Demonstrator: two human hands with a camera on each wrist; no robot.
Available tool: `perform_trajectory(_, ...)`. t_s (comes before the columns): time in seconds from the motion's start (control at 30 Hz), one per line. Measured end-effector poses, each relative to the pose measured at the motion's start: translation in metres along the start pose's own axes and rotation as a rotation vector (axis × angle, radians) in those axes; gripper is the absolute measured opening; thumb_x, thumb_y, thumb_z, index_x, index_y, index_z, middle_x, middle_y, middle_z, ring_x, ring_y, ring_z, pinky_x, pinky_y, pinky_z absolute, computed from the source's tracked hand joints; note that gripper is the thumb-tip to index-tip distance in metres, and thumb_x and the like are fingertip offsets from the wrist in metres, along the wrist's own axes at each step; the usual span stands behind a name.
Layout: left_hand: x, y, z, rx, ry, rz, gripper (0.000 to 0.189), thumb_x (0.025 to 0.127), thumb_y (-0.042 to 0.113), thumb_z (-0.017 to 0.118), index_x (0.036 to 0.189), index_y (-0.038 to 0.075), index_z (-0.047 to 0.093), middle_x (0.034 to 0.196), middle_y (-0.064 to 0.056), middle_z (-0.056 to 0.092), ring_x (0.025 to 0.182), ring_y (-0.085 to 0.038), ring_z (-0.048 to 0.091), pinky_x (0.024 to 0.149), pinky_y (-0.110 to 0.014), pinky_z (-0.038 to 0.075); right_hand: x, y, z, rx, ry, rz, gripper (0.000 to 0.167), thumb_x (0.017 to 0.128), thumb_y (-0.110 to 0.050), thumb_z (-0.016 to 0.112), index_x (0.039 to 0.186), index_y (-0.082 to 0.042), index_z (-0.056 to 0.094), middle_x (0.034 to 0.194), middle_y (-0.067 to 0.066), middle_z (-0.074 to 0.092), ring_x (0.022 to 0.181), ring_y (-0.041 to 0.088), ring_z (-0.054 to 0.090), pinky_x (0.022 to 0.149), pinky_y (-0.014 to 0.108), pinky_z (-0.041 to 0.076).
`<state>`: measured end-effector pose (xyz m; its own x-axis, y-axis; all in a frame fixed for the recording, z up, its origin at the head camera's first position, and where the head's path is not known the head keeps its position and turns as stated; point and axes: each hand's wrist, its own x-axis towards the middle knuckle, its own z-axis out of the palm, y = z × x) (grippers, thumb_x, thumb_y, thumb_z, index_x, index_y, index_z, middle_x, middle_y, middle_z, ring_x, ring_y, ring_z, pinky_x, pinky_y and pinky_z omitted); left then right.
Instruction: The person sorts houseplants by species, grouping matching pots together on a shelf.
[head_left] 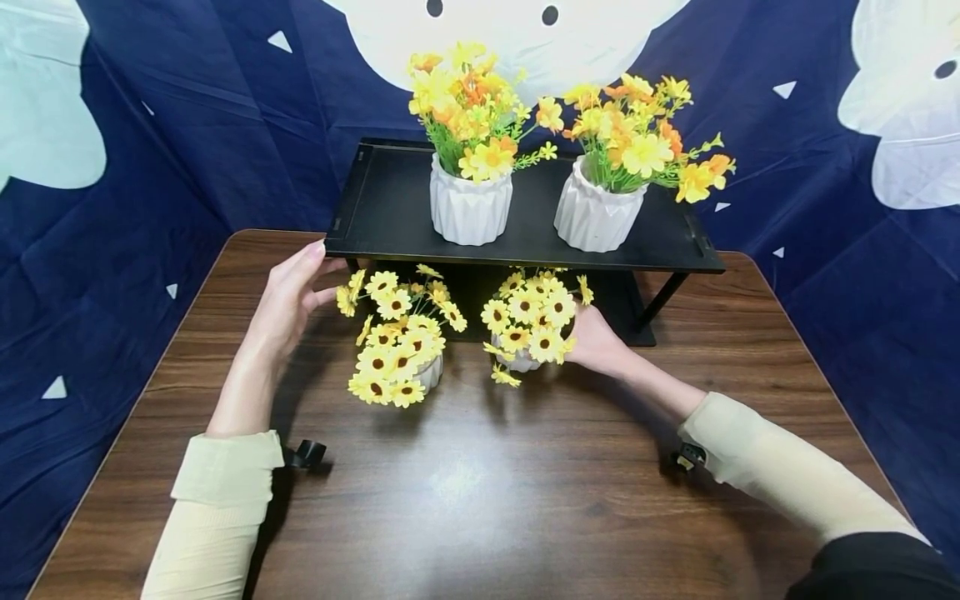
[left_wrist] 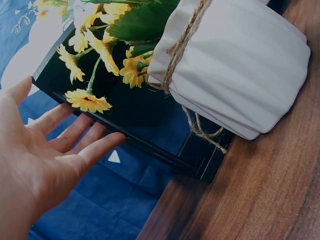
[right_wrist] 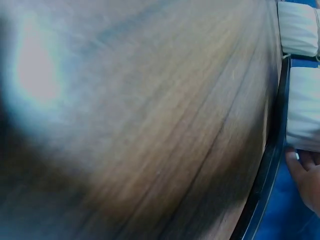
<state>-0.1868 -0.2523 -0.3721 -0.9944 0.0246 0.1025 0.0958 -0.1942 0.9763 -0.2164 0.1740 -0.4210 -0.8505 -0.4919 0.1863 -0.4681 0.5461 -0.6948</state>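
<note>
My left hand [head_left: 288,292] is at the left end of a black two-tier shelf [head_left: 390,217], its thumb at the front corner of the upper tier. In the left wrist view its fingers extend along the shelf's side. Nearest to it stands a white pot [left_wrist: 240,65] tied with twine, holding yellow daisy-like flowers [head_left: 397,342]. My right hand [head_left: 596,343] grips the side of another white pot [right_wrist: 304,107] of yellow flowers [head_left: 531,312], in front of the lower tier. Those flowers hide part of its fingers in the head view.
Two white ribbed pots, a left one [head_left: 471,204] and a right one [head_left: 600,208], with yellow and orange flowers stand on the upper tier. A wooden table [head_left: 480,517] bears the shelf. Behind hangs a dark blue cloth [head_left: 247,100] with white shapes.
</note>
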Motion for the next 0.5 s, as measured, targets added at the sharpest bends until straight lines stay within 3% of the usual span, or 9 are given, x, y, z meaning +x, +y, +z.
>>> perform_trajectory(0.17, 0.0, 0.0, 0.0, -0.011, -0.006, 0.007, 0.026, 0.106, 0.032, 0.057, 0.129, 0.023, 0.065, 0.125, 0.011, 0.068, 0.117, -0.011, 0.061, 0.082, -0.019, 0.057, 0.012, 0.004, 0.001, -0.054, 0.004, 0.06, 0.064, 0.076, -0.015, 0.087, 0.131, 0.004, 0.059, 0.125, 0.023, 0.069, 0.114, 0.034, 0.066, 0.099, 0.048, 0.052)
perform_trajectory(0.3, 0.0, 0.0, 0.0, -0.011, -0.01, 0.019, 0.025, 0.106, 0.031, 0.057, 0.128, 0.024, 0.066, 0.126, 0.012, 0.068, 0.117, -0.011, 0.062, 0.081, -0.019, 0.057, 0.025, 0.005, 0.002, -0.002, 0.004, 0.074, 0.076, 0.075, -0.021, 0.091, 0.139, -0.001, 0.056, 0.134, 0.02, 0.065, 0.124, 0.033, 0.063, 0.107, 0.049, 0.049)
perform_trajectory(0.5, 0.0, -0.001, -0.001, -0.004, -0.012, 0.024, 0.024, 0.106, 0.032, 0.057, 0.127, 0.025, 0.066, 0.126, 0.012, 0.068, 0.117, -0.011, 0.061, 0.081, -0.019, 0.057, 0.041, 0.01, 0.005, 0.084, 0.021, 0.118, 0.072, 0.074, -0.021, 0.093, 0.136, -0.005, 0.059, 0.133, 0.015, 0.067, 0.122, 0.027, 0.063, 0.107, 0.045, 0.049)
